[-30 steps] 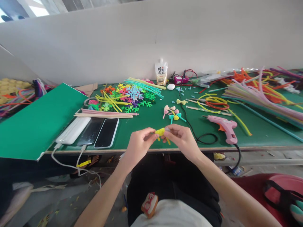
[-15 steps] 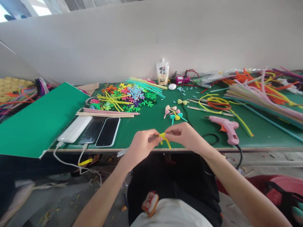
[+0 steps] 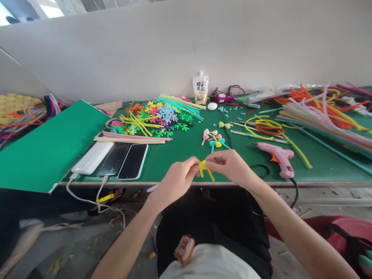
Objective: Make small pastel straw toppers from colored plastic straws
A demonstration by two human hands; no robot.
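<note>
Between both hands, over the front edge of the green table, is a bent yellow pipe cleaner (image 3: 202, 166) with two ends hanging down. My left hand (image 3: 181, 174) pinches its left side between thumb and fingers. My right hand (image 3: 228, 164) pinches its right side the same way. Just beyond the fingers lie several small pink, teal and yellow pipe-cleaner pieces with stems (image 3: 215, 138). A yellow bow-shaped piece (image 3: 225, 125) lies a little farther back.
A pink glue gun (image 3: 279, 157) lies to the right, near pipe-cleaner bundles (image 3: 322, 116). Colourful snowflake-shaped pieces (image 3: 167, 114) are heaped at back left. Phone (image 3: 133, 162), power bank (image 3: 92, 158) and green board (image 3: 55, 145) sit left. A drink pouch (image 3: 200, 88) stands by the wall.
Both hands have shifted slightly right and the yellow pipe cleaner has turned a little. Its two hanging ends now show more plainly, farther apart. Both hands keep their pinch.
</note>
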